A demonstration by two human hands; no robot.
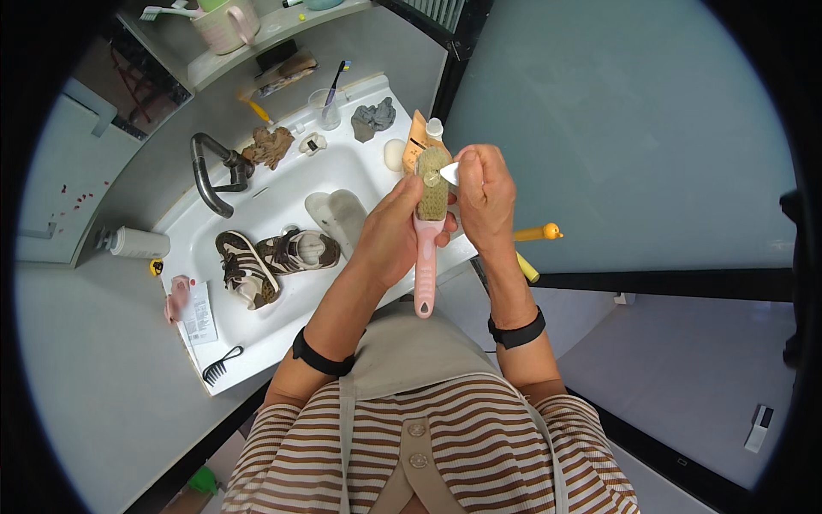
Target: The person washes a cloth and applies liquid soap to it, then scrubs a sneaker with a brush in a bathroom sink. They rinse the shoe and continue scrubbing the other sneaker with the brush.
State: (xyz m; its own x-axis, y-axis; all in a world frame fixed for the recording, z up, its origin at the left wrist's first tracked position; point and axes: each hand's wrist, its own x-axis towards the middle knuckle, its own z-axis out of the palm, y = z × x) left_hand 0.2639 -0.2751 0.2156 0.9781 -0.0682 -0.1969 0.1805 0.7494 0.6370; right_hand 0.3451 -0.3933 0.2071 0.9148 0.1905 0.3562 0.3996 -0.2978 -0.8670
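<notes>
My left hand point(393, 225) grips a scrub brush point(426, 257) with a pink plastic handle, its pale greenish bristles facing up. My right hand point(486, 193) is closed around a container, mostly hidden by the fingers, whose white pointed tip point(450, 173) rests at or just above the bristles. A transparent wet blob point(431, 177) sits on the bristles beside that tip. Below and to the left, a pair of brown-and-cream striped shoes point(247, 270) lies in the white washbasin point(340, 157). Two pale insoles point(337, 215) lie near them on the basin's sloping side.
A dark metal faucet point(215, 173) stands over the basin. Around the rim lie a brown cloth point(270, 146), a grey cloth point(374, 119), a bar of soap point(393, 155), an orange package point(419, 138) and a black comb point(222, 365). A frosted glass panel point(616, 141) borders the right side.
</notes>
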